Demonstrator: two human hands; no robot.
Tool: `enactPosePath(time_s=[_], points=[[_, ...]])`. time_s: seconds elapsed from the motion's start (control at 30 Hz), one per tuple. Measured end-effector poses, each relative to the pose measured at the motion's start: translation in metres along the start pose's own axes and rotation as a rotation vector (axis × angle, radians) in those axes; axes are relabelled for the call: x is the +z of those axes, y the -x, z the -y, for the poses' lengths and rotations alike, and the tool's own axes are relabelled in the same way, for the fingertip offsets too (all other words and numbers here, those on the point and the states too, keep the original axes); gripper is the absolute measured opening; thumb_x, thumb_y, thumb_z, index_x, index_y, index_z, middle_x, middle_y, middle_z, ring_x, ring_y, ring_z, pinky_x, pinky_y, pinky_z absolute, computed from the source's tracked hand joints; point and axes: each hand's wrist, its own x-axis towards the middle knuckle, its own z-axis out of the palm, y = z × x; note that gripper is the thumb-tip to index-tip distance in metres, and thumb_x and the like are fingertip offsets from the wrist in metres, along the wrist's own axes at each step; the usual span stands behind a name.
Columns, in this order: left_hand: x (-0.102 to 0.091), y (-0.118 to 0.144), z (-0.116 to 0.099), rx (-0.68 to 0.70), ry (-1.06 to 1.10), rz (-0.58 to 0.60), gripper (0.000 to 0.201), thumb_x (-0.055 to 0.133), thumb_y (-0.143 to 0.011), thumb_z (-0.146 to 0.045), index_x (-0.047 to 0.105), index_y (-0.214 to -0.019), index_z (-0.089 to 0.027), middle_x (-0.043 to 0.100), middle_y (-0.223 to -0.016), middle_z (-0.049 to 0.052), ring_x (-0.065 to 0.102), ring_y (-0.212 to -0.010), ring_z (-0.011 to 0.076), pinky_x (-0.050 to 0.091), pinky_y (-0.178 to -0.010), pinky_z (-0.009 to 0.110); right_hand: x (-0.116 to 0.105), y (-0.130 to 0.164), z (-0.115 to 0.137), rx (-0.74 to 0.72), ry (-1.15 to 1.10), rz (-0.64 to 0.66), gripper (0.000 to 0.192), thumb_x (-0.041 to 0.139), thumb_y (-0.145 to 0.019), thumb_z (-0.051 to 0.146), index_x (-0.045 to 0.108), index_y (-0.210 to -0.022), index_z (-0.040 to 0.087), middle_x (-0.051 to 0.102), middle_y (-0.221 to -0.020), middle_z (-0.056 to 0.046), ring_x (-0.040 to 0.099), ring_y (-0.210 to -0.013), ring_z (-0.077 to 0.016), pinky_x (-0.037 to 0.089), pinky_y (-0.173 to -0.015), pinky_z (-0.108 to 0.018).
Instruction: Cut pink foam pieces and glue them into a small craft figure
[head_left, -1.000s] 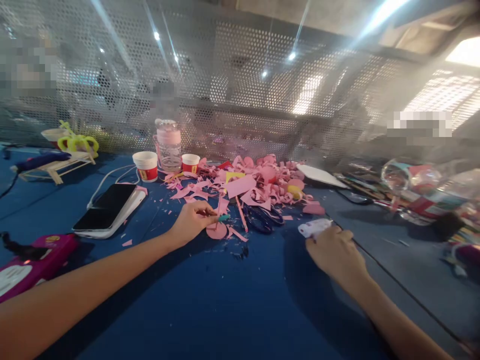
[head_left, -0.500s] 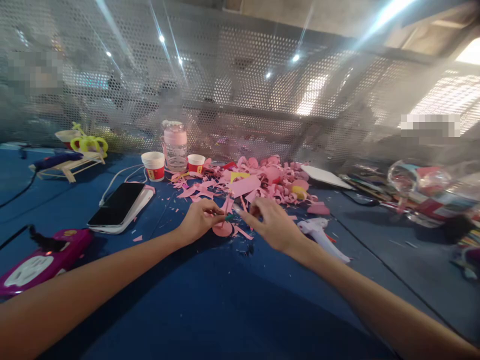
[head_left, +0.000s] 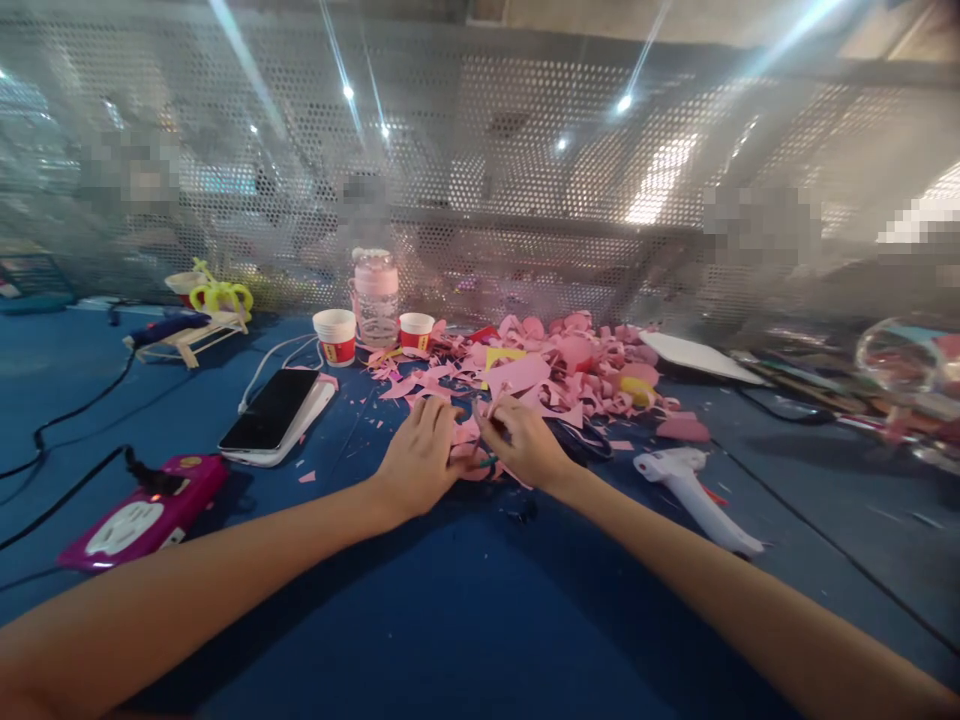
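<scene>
My left hand (head_left: 421, 455) is closed, its fingers curled over a piece of pink paper (head_left: 466, 432) close to the table. A small green piece (head_left: 487, 462) shows by the left thumb; its kind is unclear. Just to the right, my right hand (head_left: 527, 440) has thumb and fingers pinched together beside the same paper. Whatever sits in that pinch is hidden. A dark loop (head_left: 592, 440), perhaps a scissor handle, shows behind the right wrist. Small pink cuttings lie beneath both hands on the blue table (head_left: 420, 620).
Beyond the hands spreads a heap of pink paper pieces (head_left: 570, 350). A white glue gun (head_left: 697, 495) lies right. Left are a phone (head_left: 271, 408), a purple power strip (head_left: 146, 515), paper cups (head_left: 334, 335) and a bottle (head_left: 376, 300). A perforated metal screen (head_left: 525, 190) stands behind.
The view has swung slightly left, so things on the table appear farther right. My left hand has turned and curled its fingers over the pink paper; both hands remain close together.
</scene>
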Motion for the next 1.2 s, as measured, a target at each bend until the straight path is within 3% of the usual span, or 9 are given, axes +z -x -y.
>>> enactPosePath(time_s=[0.13, 0.2, 0.33, 0.47, 0.8, 1.2], points=[[-0.017, 0.026, -0.013, 0.054, -0.173, 0.108, 0.060, 0.055, -0.077, -0.053, 0.045, -0.120, -0.013, 0.045, -0.122, 0.018, 0.041, -0.116, 0.0332, 0.040, -0.094, 0.052, 0.004, 0.009, 0.000, -0.008, -0.143, -0.032, 0.027, 0.039, -0.091, 0.025, 0.044, -0.065, 0.020, 0.054, -0.067, -0.004, 0.052, -0.067, -0.0154, 0.044, -0.066, -0.028], [-0.023, 0.033, -0.012, 0.130, -0.179, 0.232, 0.062, 0.053, -0.077, -0.057, 0.046, -0.122, -0.015, 0.038, -0.132, 0.019, 0.033, -0.124, 0.0353, 0.033, -0.101, 0.054, 0.006, 0.012, -0.001, 0.009, -0.172, -0.065, 0.026, 0.039, -0.091, 0.025, 0.045, -0.067, 0.019, 0.054, -0.067, -0.003, 0.052, -0.067, -0.0154, 0.044, -0.066, -0.029], [-0.028, 0.034, -0.005, 0.162, -0.129, 0.460, 0.066, 0.043, -0.079, -0.065, 0.041, -0.133, -0.028, 0.024, -0.146, 0.013, 0.022, -0.134, 0.0365, 0.024, -0.105, 0.059, 0.008, 0.015, -0.002, 0.015, -0.176, -0.080, 0.024, 0.041, -0.092, 0.029, 0.050, -0.072, 0.018, 0.056, -0.070, -0.005, 0.054, -0.070, -0.0161, 0.046, -0.067, -0.029], [-0.026, 0.029, -0.005, 0.137, -0.094, 0.574, 0.068, 0.040, -0.079, -0.067, 0.030, -0.139, -0.037, 0.013, -0.153, 0.008, 0.017, -0.137, 0.0363, 0.019, -0.106, 0.061, 0.009, 0.014, -0.003, 0.007, -0.183, -0.082, 0.029, 0.040, -0.093, 0.033, 0.048, -0.070, 0.019, 0.055, -0.069, -0.004, 0.054, -0.068, -0.0155, 0.046, -0.066, -0.029], [-0.026, 0.030, -0.004, 0.130, -0.038, 0.570, 0.066, 0.044, -0.078, -0.065, 0.034, -0.138, -0.038, 0.027, -0.149, 0.006, 0.023, -0.136, 0.0330, 0.014, -0.108, 0.061, 0.010, 0.016, -0.003, -0.095, -0.095, -0.091, 0.030, 0.032, -0.096, 0.033, 0.051, -0.078, 0.018, 0.056, -0.071, -0.006, 0.054, -0.075, -0.0179, 0.047, -0.074, -0.032], [-0.023, 0.033, -0.003, 0.102, -0.044, 0.555, 0.068, 0.044, -0.078, -0.067, 0.032, -0.138, -0.038, 0.023, -0.150, 0.005, 0.019, -0.137, 0.0344, 0.015, -0.107, 0.061, 0.012, 0.017, -0.005, -0.096, -0.059, 0.003, 0.023, 0.037, -0.092, 0.024, 0.044, -0.070, 0.020, 0.057, -0.074, -0.007, 0.052, -0.073, -0.0176, 0.044, -0.065, -0.030]])
